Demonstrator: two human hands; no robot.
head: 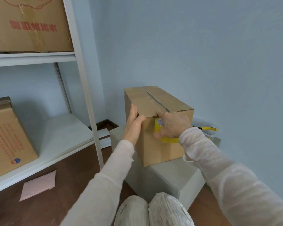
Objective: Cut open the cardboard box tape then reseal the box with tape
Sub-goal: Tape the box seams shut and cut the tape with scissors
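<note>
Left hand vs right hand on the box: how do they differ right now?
The left hand lies with straight fingers against the left top corner of the cardboard box and holds nothing; the right hand grips a yellow tape roll. The left hand is on the box's side; the right hand is at the front top edge, just below the top seam. Both touch the same box.
</note>
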